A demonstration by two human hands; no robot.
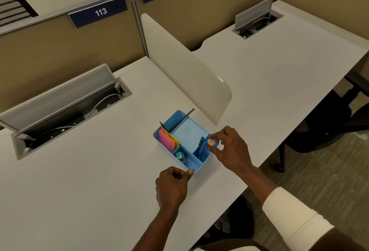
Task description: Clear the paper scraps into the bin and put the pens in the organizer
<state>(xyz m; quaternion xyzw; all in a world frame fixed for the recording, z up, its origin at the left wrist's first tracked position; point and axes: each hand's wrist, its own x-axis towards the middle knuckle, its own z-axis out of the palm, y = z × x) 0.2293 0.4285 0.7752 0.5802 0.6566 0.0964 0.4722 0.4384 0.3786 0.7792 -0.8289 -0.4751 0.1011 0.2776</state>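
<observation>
Light-blue divided organizer [189, 131] holds blue pens [201, 146] upright.

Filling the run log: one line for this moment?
left hand: at organizer near corner | right hand: by blue pens, right compartment | desk: no scraps visible

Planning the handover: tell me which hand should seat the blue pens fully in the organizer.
Right, probably. The right hand is at the organizer's right rim, fingers right beside the blue pens standing in that compartment. The left hand is curled at the near corner, thumb on the rim, better kept steadying it.
</observation>
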